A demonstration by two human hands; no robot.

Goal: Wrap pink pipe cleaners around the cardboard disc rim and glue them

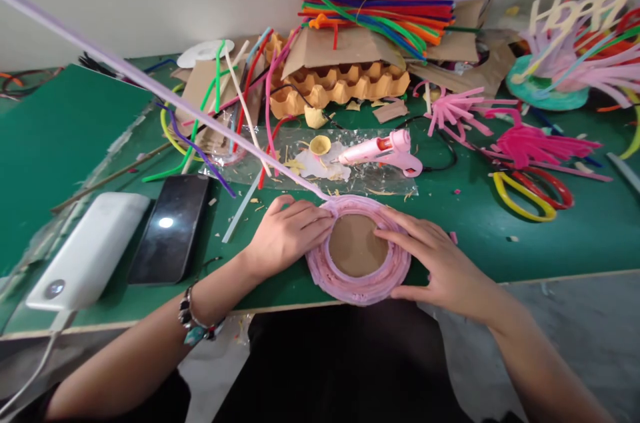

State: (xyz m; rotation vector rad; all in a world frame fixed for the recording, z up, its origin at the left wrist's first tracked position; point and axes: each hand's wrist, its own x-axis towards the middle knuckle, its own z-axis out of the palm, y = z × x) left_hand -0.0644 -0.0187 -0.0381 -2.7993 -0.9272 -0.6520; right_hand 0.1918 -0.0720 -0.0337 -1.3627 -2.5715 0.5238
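A round cardboard base [359, 246] with a thick pink and lilac ring [363, 291] of coiled pipe cleaner lies at the table's front edge. A long lilac pipe cleaner [210, 118] runs from the ring's upper left rim up past the left of the view. My left hand [293, 230] is closed, its fingertips pressing this strand against the ring. On the other side, my right hand [437, 256] grips the ring, fingers over the top and thumb at the outer edge. Just beyond sits a pink glue gun [383, 151] on a plastic sheet, pointing left.
At left lie a white power bank [90, 250] with a cable and a dark phone [173, 230]. Loose pipe cleaners, an egg carton [345, 83] and a bundle of coloured pipe cleaners [375, 10] fill the back. Pink tufts [535, 143] and scissors [525, 196] lie right.
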